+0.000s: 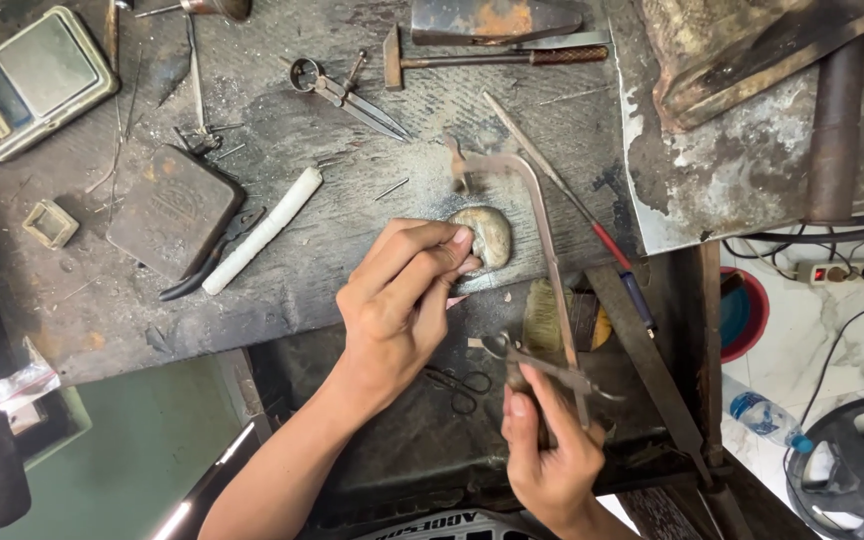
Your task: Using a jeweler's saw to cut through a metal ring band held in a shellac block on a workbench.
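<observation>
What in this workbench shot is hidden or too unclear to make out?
All from the head view:
- The small piece pinched by the left hand against the rounded pale lump: covered by its fingers.
- The jeweller's saw frame: motion-blurred, its blade too thin to see.
- The saw's handle: wrapped inside the right hand.
- The pocket scale: cut off by the left edge.
- The dividers: tips too fine to judge.

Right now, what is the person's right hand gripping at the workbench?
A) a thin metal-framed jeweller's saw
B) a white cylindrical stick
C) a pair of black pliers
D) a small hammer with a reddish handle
A: the right hand grips the handle of the thin metal-framed jeweller's saw, whose frame rises over the bench.
</observation>
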